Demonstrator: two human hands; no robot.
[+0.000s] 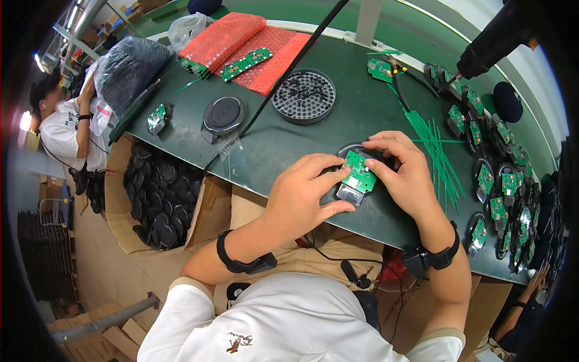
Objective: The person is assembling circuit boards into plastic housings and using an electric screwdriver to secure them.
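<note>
Between my hands, above the table's front edge, is a green circuit board over a round black housing. A clear or silvery rectangular piece shows at the board's lower end. My left hand pinches the board's left edge, its thumb lying beside the rectangular piece. From the right, my right hand presses its thumb on the board's upper right, and its fingers curl over the housing's far rim. Fingers and board cover much of the housing.
Beyond sits a round tray of small black parts. Green strips and housings with boards lie right, under a hanging power screwdriver. Red bubble wrap lies far left. A carton holds black housings. A co-worker is at left.
</note>
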